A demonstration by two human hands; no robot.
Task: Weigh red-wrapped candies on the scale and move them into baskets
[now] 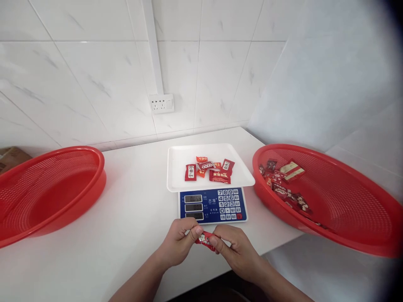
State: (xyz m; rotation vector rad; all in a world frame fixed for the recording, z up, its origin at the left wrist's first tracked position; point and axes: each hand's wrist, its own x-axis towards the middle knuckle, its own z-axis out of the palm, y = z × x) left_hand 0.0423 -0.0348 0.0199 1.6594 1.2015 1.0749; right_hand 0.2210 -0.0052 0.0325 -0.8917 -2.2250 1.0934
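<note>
Between my two hands is a small red candy packet (205,240) with printed figures on its wrapper. My left hand (181,241) pinches one end of it between thumb and fingers. The other end is gripped by my right hand (234,251). Both hands are just in front of a digital scale (212,205) with a blue keypad panel and three small displays. On the scale's white tray (176,167) lie several wrapped candies (206,166) in red and orange, loosely heaped near the middle.
At the right, a red plastic basket (355,201) holds several wrapped candies (280,188) along its left side. Another red basket (91,184) stands at the left, with a cardboard box (15,157) behind it. A wall socket (161,103) is above the white table (132,201).
</note>
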